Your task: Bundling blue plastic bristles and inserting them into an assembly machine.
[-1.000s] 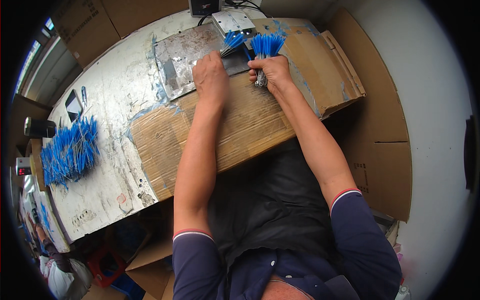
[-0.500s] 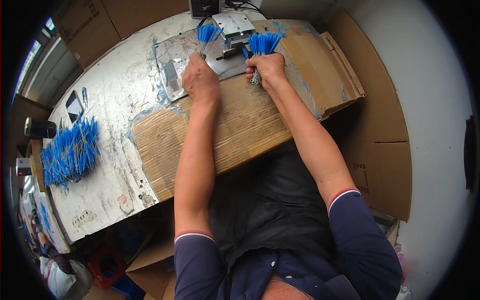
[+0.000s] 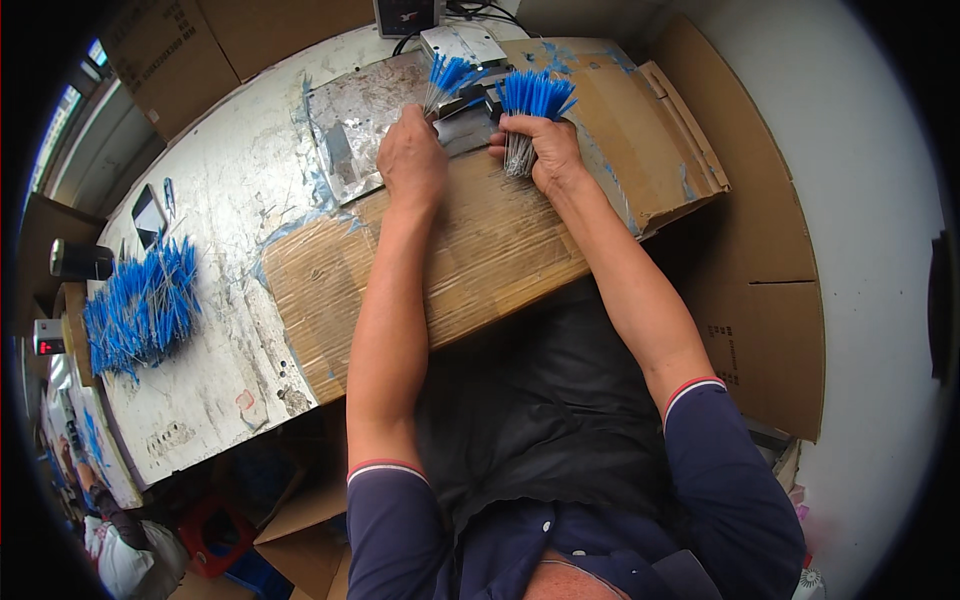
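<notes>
White worktable (image 3: 235, 190): left hand (image 3: 412, 160) grasps smaller blue-tipped bundle (image 3: 447, 80), shifted right since previous frame (now tilted toward metal block (image 3: 463, 43)); right hand (image 3: 548, 148), fingers clenched, holds fuller bundle (image 3: 535, 95), farther right.

A scuffed workbench (image 3: 235, 200) and heaped blue-tipped wires (image 3: 145, 308) suggest a workshop.
</notes>
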`<state>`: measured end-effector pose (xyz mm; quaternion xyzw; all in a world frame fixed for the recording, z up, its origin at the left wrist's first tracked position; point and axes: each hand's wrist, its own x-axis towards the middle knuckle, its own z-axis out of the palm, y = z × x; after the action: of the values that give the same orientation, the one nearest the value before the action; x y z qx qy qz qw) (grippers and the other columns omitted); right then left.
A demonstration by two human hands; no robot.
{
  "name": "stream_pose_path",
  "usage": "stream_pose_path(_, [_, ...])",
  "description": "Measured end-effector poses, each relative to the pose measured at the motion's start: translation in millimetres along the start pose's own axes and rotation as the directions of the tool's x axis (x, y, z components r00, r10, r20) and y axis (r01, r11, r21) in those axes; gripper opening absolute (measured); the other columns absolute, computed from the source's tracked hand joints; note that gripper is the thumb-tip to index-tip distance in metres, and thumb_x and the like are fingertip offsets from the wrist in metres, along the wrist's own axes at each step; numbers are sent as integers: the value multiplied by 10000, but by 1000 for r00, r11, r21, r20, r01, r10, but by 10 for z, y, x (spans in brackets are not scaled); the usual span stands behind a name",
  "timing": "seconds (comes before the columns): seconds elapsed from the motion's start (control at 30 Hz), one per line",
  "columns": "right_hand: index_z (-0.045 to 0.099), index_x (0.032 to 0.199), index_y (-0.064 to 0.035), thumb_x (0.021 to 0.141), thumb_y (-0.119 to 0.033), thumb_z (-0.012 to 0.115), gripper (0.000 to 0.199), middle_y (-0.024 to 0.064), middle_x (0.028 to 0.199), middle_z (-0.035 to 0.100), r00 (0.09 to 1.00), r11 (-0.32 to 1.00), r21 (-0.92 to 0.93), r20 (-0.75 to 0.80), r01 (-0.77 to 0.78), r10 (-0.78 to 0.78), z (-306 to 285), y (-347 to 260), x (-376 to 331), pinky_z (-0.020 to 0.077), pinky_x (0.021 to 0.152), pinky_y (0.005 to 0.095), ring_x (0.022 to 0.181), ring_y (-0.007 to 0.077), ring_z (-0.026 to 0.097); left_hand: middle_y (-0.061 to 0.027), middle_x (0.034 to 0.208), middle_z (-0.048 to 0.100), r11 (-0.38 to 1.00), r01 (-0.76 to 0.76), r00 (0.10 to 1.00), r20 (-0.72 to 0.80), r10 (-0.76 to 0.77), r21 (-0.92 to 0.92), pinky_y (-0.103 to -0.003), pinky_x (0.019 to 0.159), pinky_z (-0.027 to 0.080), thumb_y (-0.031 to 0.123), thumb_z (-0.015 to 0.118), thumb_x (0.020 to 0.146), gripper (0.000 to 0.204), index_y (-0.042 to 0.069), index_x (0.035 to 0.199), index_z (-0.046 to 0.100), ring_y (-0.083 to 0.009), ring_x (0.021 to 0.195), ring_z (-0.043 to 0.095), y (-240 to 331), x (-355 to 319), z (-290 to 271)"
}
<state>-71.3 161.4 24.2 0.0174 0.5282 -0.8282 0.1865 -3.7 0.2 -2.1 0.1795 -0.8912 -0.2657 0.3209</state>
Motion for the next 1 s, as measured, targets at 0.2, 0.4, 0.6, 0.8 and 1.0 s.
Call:
stream_pose_path(0.2, [659, 808, 81, 767, 6, 734, 114, 161, 722, 662, 999, 995, -96, -26, 16, -18, 12, 0, -59, 619, 506, 371, 601, 252, 692, -187, 808, 669, 999, -36, 999, -7, 36, 18, -496, 706, 496, 81, 565, 911, 65, 46, 952, 602, -376, 795, 658, 10, -3, 7])
stream_pose_path(0.4, [654, 785, 74, 767, 27, 722, 85, 160, 699, 661, 996, 995, -46, -16, -85, 84, -49, -83, -79, 622, 511, 385, 577, 257, 691, -191, 856, 679, 985, -164, 986, -27, 166, 61, -497, 736, 493, 124, 555, 931, 110, 42, 981, 608, -385, 833, 655, -9, -20, -3])
stream_pose_path(0.6, [666, 817, 63, 793, -9, 719, 93, 151, 746, 675, 989, 979, -158, 49, -128, 137, -92, -93, -94, 628, 586, 377, 614, 251, 694, -195, 919, 681, 968, -226, 974, 57, 221, 111, -469, 768, 502, 94, 562, 882, 116, 26, 969, 598, -356, 892, 647, 12, -19, 1])
stream_pose_path(0.8, [629, 717, 77, 779, 46, 652, 73, 164, 670, 644, 995, 975, -201, -5, -96, 97, 17, -68, -113, 597, 467, 361, 546, 242, 677, -194, 863, 681, 998, 8, 998, -66, -4, 60, -498, 715, 496, 162, 554, 959, 129, 36, 951, 579, -383, 828, 662, 2, -18, 19])
stream_pose_path(1.0, [591, 676, 66, 750, 105, 627, 91, 161, 633, 610, 992, 940, -340, -123, -41, -1, 203, -43, -8, 535, 400, 369, 503, 241, 640, -190, 813, 681, 1000, 7, 995, -104, -5, 23, -515, 676, 487, 212, 550, 986, 167, 49, 967, 583, -396, 784, 665, -20, -10, 18])
